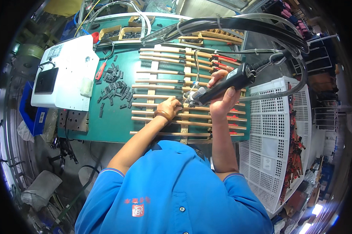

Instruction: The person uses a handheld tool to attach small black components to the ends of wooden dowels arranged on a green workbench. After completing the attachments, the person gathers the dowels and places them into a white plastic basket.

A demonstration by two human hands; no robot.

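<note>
My right hand [224, 102] is wrapped round a black handheld power screwdriver [232, 81], whose tip points left and down at the row of rods. The tip reaches close to my left hand [169, 109], which pinches at one copper-coloured rod; what lies between its fingertips is mostly hidden. Several such rods [156, 73] lie side by side across two pale slotted strips [150, 101]. Many carry a small black clip near the middle, and red parts [232, 118] show at their right ends. Left of them is a loose pile of small black clips [119, 90].
A white machine [67, 74] stands at the left of the green table [105, 128], with a red-handled tool [101, 71] beside it. Cardboard boxes [130, 34] sit at the back. Black cables [261, 29] arch overhead to the screwdriver. A white perforated crate [263, 132] stands at right.
</note>
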